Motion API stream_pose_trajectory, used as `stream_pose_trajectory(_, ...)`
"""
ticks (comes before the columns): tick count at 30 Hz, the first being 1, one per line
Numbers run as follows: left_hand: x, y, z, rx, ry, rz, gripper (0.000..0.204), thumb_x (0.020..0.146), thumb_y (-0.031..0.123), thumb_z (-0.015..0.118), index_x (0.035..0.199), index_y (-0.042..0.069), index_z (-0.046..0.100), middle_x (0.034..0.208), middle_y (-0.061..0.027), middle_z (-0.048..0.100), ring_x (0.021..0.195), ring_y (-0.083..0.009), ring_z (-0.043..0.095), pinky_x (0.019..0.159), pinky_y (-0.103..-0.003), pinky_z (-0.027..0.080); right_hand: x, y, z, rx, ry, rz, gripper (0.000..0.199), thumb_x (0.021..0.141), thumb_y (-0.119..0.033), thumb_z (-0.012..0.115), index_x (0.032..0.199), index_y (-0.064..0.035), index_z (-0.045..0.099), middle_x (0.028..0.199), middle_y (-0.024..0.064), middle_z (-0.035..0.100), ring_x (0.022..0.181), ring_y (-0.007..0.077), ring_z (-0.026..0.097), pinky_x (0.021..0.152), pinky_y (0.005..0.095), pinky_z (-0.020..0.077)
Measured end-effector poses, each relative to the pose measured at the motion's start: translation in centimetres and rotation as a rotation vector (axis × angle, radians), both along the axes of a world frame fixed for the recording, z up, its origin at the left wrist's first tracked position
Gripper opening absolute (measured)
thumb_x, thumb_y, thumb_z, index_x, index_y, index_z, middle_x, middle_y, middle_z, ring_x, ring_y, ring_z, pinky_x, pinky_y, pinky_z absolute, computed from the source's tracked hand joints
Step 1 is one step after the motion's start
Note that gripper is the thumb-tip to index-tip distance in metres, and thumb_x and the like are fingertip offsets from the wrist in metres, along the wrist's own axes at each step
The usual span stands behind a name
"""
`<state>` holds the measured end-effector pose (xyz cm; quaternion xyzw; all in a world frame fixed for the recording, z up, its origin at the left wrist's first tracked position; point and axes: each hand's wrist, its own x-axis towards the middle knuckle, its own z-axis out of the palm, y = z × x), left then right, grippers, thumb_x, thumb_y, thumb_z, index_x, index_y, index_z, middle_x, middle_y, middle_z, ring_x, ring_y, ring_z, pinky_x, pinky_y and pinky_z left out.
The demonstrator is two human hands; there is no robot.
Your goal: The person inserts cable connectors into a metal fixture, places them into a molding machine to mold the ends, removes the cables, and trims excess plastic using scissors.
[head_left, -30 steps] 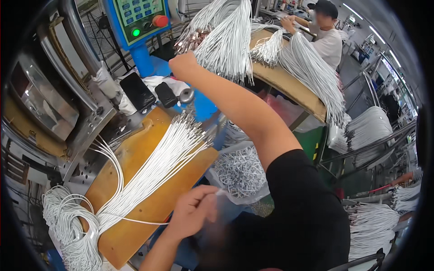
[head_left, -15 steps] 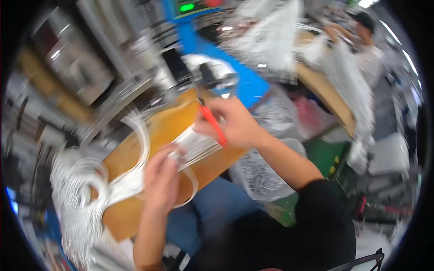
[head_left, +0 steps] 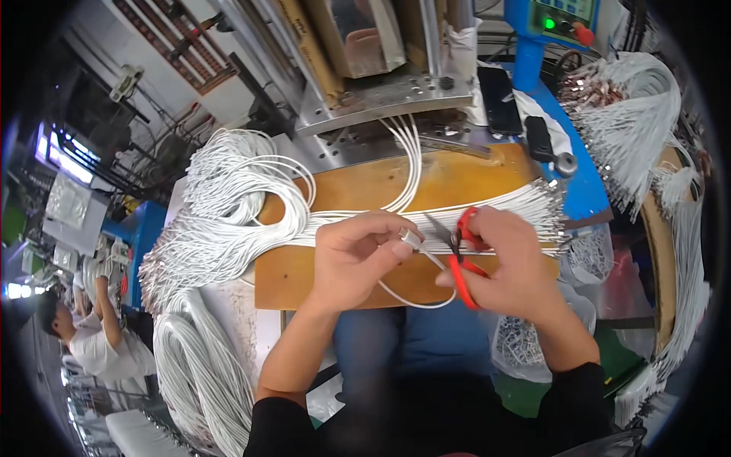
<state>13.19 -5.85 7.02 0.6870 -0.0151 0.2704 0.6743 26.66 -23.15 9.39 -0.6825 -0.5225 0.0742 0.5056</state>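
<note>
My left hand [head_left: 346, 259] pinches a small white plug [head_left: 411, 238] at the end of a white cable [head_left: 419, 305] between thumb and fingers. The cable loops down past the front edge of the orange-brown board [head_left: 297, 282]. In my right hand [head_left: 521, 263] are red-handled scissors [head_left: 461, 278], fingers in the loops. Their dark blades are apart and point up-left, just right of the plug. Behind both hands, a bundle of white cables [head_left: 499, 206] lies across the board, its tips toward the right.
A metal press [head_left: 388, 95] stands beyond the board, with several cables leading into it. Coiled cables [head_left: 236, 179] lie at the left. A black phone [head_left: 499, 99] and a metal ring [head_left: 565, 164] are at the back right. Bags of small parts [head_left: 518, 343] sit below right. A co-worker [head_left: 106, 335] is at far left.
My view has swung left, bringing the press to the middle. The scissors, earlier with blades pointing away over the cable bundle, now have spread blades near the plug in my left hand.
</note>
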Motion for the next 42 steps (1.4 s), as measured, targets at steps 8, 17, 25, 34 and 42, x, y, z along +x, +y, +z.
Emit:
stream_pose_trajectory(8, -1.5, -1.6, 0.9, 0.101, 0.03, 0.248, 0.02, 0.083, -0.005, 0.065, 0.103, -0.008, 0.065, 0.091, -0.0149, 0.069, 0.081, -0.0164, 0.067, 0.073, -0.028, 0.055, -0.6, 0.0, 1.5, -0.141, -0.582, -0.14, 0.047, 0.063, -0.04, 0.08, 0.088, -0.0075, 0.059, 0.082, 0.0055, 0.056, 0.075, 0.0235, 0.057, 0.063, 0.0354, 0.0398)
stream_pose_trajectory(17, -0.7, -2.2, 0.8, -0.054, -0.067, 0.214, 0.018, 0.086, -0.006, 0.062, 0.103, -0.012, 0.062, 0.093, -0.018, 0.068, 0.089, -0.0215, 0.067, 0.082, -0.032, 0.055, -1.0, -0.3, 1.2, -0.137, -0.67, -0.221, 0.057, 0.059, -0.048, 0.08, 0.088, -0.0063, 0.055, 0.084, 0.0071, 0.052, 0.073, 0.025, 0.05, 0.065, 0.0358, 0.0339)
stream_pose_trajectory(25, -0.4, -2.4, 0.5, -0.051, -0.12, 0.2, 0.019, 0.087, -0.007, 0.061, 0.104, -0.012, 0.061, 0.096, -0.0194, 0.067, 0.088, -0.0228, 0.067, 0.081, -0.034, 0.056, -0.6, -0.2, 0.1, -0.046, -0.598, -0.191, 0.048, 0.058, -0.041, 0.083, 0.075, -0.0066, 0.055, 0.069, 0.005, 0.052, 0.061, 0.0242, 0.051, 0.059, 0.0353, 0.0362)
stream_pose_trajectory(34, 0.8, -3.2, 0.8, -0.01, 0.102, 0.206, 0.016, 0.088, -0.004, 0.06, 0.101, -0.013, 0.062, 0.091, -0.0195, 0.068, 0.085, -0.0217, 0.068, 0.078, -0.031, 0.057, 0.1, -1.3, -3.1, -0.095, -0.556, -0.204, 0.035, 0.067, -0.035, 0.08, 0.072, -0.0071, 0.059, 0.062, 0.0049, 0.055, 0.048, 0.0254, 0.056, 0.045, 0.0354, 0.0449)
stream_pose_trajectory(42, 3.4, -6.0, -0.4, -0.137, 0.13, 0.053, 0.018, 0.091, 0.0, 0.058, 0.102, -0.012, 0.063, 0.09, -0.017, 0.069, 0.083, -0.0186, 0.068, 0.076, -0.029, 0.057, -0.4, -4.4, -4.1, -0.146, -0.408, -0.418, 0.034, 0.066, -0.031, 0.08, 0.073, -0.0055, 0.059, 0.063, 0.0079, 0.056, 0.054, 0.0286, 0.059, 0.049, 0.0362, 0.0463)
